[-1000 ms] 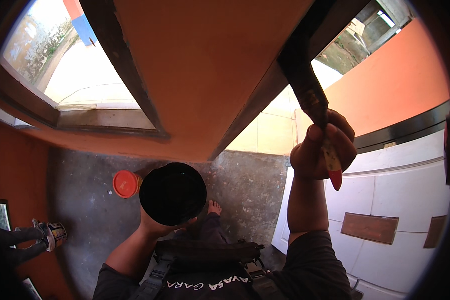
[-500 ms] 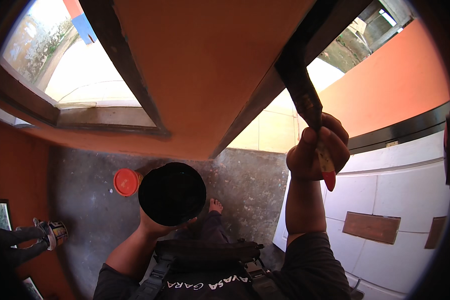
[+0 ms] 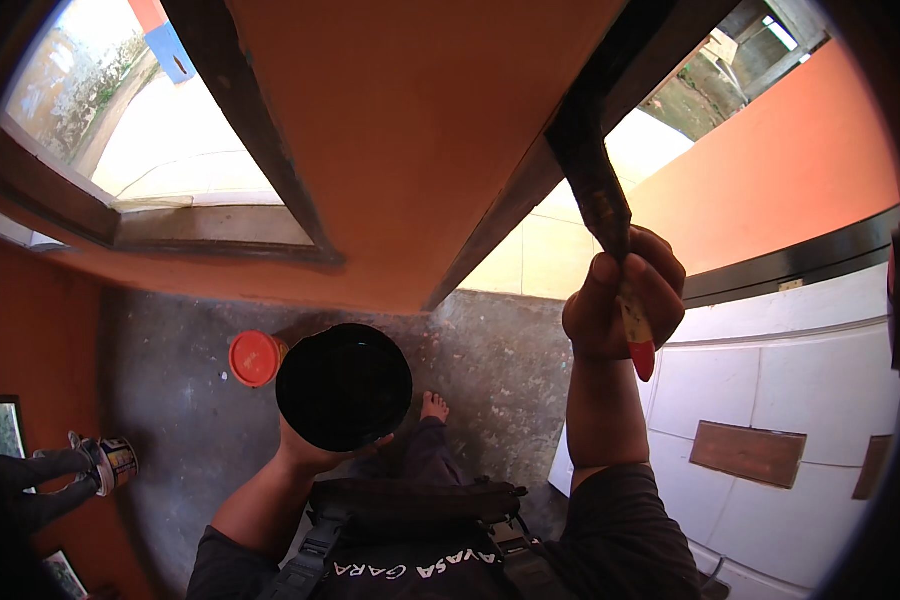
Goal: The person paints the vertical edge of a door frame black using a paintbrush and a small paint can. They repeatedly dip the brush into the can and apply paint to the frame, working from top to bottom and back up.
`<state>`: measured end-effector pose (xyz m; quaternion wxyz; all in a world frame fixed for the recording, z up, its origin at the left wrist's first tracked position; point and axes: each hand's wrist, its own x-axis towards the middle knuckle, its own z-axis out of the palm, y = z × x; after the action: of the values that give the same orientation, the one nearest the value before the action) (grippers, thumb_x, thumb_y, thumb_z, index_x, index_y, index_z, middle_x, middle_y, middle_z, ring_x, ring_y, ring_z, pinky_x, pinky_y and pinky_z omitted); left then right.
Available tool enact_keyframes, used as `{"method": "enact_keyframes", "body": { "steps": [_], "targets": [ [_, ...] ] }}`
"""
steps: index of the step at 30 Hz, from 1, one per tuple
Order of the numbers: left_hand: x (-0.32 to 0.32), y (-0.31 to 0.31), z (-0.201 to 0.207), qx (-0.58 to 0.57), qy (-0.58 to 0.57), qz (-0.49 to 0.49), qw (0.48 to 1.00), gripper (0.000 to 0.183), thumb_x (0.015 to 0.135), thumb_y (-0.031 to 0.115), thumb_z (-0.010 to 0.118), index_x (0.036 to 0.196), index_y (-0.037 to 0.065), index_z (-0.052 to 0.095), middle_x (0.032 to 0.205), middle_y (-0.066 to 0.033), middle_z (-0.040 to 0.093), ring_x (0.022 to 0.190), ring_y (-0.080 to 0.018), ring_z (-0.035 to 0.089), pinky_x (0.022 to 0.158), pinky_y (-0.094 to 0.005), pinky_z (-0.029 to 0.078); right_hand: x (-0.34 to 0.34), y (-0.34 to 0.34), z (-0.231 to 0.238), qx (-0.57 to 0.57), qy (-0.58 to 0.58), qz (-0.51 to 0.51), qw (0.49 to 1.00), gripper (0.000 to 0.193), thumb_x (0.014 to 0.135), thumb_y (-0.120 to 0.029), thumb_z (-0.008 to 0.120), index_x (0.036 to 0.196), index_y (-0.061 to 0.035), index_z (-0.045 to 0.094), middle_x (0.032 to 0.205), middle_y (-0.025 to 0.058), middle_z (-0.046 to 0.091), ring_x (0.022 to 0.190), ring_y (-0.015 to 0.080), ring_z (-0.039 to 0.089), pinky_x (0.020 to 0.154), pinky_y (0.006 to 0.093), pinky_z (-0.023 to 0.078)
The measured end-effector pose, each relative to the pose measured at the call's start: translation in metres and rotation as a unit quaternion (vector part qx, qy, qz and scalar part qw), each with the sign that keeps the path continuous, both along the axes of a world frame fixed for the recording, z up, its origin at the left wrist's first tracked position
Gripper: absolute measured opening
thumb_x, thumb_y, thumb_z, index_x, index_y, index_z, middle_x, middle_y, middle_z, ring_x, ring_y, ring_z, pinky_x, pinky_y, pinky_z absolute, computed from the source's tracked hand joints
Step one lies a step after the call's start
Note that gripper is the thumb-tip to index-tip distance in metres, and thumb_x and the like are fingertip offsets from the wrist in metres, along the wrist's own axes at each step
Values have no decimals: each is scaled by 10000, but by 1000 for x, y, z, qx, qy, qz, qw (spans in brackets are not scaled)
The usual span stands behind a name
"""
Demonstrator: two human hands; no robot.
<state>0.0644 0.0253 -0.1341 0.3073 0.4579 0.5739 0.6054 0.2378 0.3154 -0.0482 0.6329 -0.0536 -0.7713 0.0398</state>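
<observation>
My right hand [image 3: 625, 305] is closed around the handle of a paintbrush [image 3: 602, 195], whose handle ends in a red tip. The dark bristles rest against the brown door frame [image 3: 510, 222], where a stretch of black paint [image 3: 595, 85] runs upward. Low in front of my body, my left hand [image 3: 312, 455] grips a round container of black paint [image 3: 344, 388] from beneath and the side. Most of the left fingers are hidden under it. Orange wall [image 3: 400, 150] lies between the door frame and a dark window frame [image 3: 220, 237].
A red-lidded tub [image 3: 255, 359] stands on the grey concrete floor [image 3: 500, 350], beside the paint container in view. On the left, what look like grey-trousered legs [image 3: 45, 480] meet a tin [image 3: 120, 465]. A white panelled door [image 3: 710, 390] stands open at the right.
My right hand and the brush have shifted slightly left, with the bristles still on the door frame. My left hand keeps the paint container in nearly the same place.
</observation>
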Motion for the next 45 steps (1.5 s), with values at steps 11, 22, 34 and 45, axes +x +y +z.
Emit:
{"method": "enact_keyframes", "body": {
  "steps": [11,22,34,45],
  "targets": [
    [8,-6,4,4,-37,53,998,977,611,229,986,1427,31,485,1377,-125,591,1278,-272,580,1103,-411,435,5,-11,-13,-15,-6,13,1000,304,966,-94,668,1218,-99,498,1087,180,633,901,287,685,748,372,590],
    [8,-10,17,19,-48,51,997,911,609,217,984,1377,26,533,1296,-119,640,1192,-254,634,1039,-396,488,0,-3,50,80,61,3,995,313,995,-157,647,1228,-112,443,1093,174,590,882,285,686,719,369,615],
    [10,-24,9,20,-67,57,996,891,625,198,983,1370,22,527,1280,-112,640,1182,-240,636,1013,-384,511,-15,1,39,75,73,-19,994,297,970,-91,671,1206,-84,491,1083,186,624,897,278,692,762,377,602],
    [9,-27,2,-11,-15,56,998,964,624,247,988,1415,33,481,1333,-115,608,1228,-256,609,1059,-404,476,-14,0,21,51,50,-17,997,299,965,-100,678,1216,-94,515,1069,184,654,895,281,690,774,382,584]
  ]
}}
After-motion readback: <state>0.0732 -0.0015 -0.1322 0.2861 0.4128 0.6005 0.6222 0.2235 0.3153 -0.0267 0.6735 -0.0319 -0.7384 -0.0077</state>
